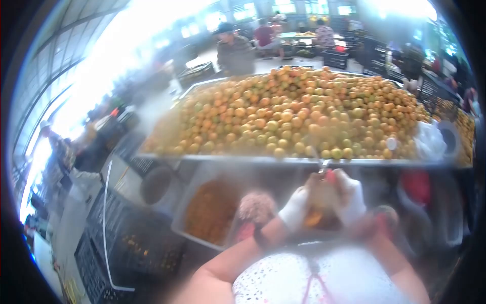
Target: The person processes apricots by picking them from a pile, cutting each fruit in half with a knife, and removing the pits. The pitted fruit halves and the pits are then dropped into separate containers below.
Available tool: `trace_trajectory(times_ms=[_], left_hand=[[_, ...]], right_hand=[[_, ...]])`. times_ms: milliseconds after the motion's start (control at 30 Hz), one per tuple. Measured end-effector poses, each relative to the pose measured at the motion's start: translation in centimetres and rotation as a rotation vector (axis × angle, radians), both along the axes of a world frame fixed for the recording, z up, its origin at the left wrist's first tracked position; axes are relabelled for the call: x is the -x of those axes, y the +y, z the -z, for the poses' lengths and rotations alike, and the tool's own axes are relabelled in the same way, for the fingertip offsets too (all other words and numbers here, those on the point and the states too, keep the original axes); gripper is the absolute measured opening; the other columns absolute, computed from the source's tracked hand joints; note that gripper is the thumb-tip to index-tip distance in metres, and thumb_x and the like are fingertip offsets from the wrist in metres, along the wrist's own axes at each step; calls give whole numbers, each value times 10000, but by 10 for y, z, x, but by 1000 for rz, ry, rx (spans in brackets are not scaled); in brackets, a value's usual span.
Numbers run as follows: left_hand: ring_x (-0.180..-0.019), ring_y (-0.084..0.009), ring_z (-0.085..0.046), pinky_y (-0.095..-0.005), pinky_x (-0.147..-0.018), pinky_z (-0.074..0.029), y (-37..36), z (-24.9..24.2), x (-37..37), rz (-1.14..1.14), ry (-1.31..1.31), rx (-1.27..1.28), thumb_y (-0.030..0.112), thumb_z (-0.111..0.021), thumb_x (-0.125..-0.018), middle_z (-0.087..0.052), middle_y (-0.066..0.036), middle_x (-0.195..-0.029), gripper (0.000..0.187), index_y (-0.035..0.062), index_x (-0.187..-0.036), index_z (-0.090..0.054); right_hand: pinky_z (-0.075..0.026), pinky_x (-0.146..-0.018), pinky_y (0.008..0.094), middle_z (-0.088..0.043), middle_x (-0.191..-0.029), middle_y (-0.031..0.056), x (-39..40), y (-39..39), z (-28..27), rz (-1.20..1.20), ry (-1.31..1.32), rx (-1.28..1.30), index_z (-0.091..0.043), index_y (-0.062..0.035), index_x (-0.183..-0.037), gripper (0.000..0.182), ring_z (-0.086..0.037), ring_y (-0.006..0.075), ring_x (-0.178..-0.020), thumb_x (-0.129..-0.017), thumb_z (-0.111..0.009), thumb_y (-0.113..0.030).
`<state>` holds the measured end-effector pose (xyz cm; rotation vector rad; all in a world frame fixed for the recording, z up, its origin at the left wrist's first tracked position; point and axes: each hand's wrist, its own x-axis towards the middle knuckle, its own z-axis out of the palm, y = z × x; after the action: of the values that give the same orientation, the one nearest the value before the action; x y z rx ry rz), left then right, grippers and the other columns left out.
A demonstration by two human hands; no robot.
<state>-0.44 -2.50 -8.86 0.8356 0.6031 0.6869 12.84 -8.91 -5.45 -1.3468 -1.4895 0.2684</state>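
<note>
My left hand (298, 203), in a white glove, is raised just below the front edge of a wide table (283, 161) heaped with orange and yellow-green fruit (283, 114). Close beside it on the right, my right hand (348, 195), also white-gloved, has its fingers closed round something with a red part (330, 176) and a metal tip (324, 164). The fingers of my left hand are bent inward; haze hides what lies between the hands. Orange pieces (314, 218) show beneath them.
A pale bin (179, 225) of orange contents stands left of my hands, with a pinkish bundle (256, 207) beside it. Dark crates (98, 243) are at lower left. A white plastic bag (430, 141) lies at the table's right. Several people sit or stand beyond; one (234, 50) is behind the heap.
</note>
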Motion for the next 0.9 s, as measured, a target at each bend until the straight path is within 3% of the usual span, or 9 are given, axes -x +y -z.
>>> trace_trajectory(times_ms=[67,167,300,433,567,667,800,833,900], left_hand=[[-485,-96,-496,-240,-384,-360,-3,-20,3,-48,74,88,588,-459,-1004,-585,-31,-731,547,65,-993,-618],[-457,-100,-480,-238,-370,-338,6,-2,4,-6,182,52,583,-458,-1006,-587,-32,-743,541,68,-990,-619],[-396,-112,-450,-239,-345,-317,7,5,1,-62,75,102,588,-477,-997,-577,-31,-716,544,61,-999,-614],[-404,-105,-456,-238,-356,-337,-2,-35,9,176,141,-13,571,-504,-992,-570,-23,-692,534,51,-997,-623],[-431,-104,-499,-239,-374,-366,11,-26,25,46,282,-151,529,-550,-984,-608,-37,-719,504,34,-984,-641],[-564,-106,-588,-216,-462,-428,39,-20,61,-108,360,-340,451,-605,-972,-642,-55,-770,440,14,-982,-653],[-585,-48,-502,-213,-513,-405,82,6,133,-324,614,-485,325,-642,-953,-624,17,-794,331,12,-1047,-701],[-579,-38,-471,-212,-489,-380,91,13,155,-392,679,-504,312,-650,-948,-619,24,-786,320,10,-1029,-714],[-623,-67,-554,-222,-477,-433,116,28,204,-522,789,-532,292,-668,-935,-658,-5,-813,322,-6,-1049,-713]], right_hand=[[-518,-585,407,-645,-750,194,2,0,-11,-18,-22,59,-607,-40,-979,156,-690,361,-707,-877,-696,-117],[-521,-601,397,-648,-771,199,4,-1,-18,-117,-13,78,-603,-39,-970,154,-693,357,-735,-877,-696,-119],[-520,-611,383,-647,-781,196,0,-1,-14,-77,-8,40,-602,-37,-971,163,-690,344,-732,-880,-700,-129],[-514,-619,355,-639,-758,170,-6,-2,-1,6,251,-60,-609,-40,-974,178,-675,296,-689,-889,-711,-159],[-523,-655,386,-663,-770,167,-21,-9,-2,147,206,31,-621,-57,-1007,205,-687,312,-729,-899,-698,-213],[-525,-700,462,-692,-847,196,-36,-13,11,137,-146,326,-597,-76,-1099,291,-675,398,-819,-897,-679,-269],[-528,-700,460,-692,-841,195,-48,-20,28,175,-84,286,-598,-70,-1103,294,-679,395,-817,-895,-682,-260],[-529,-709,460,-693,-842,195,-50,-27,16,143,74,393,-598,-68,-1102,295,-678,398,-821,-893,-685,-258],[-530,-717,460,-694,-843,195,-55,-27,15,99,231,489,-599,-66,-1101,297,-678,401,-825,-891,-688,-257]])
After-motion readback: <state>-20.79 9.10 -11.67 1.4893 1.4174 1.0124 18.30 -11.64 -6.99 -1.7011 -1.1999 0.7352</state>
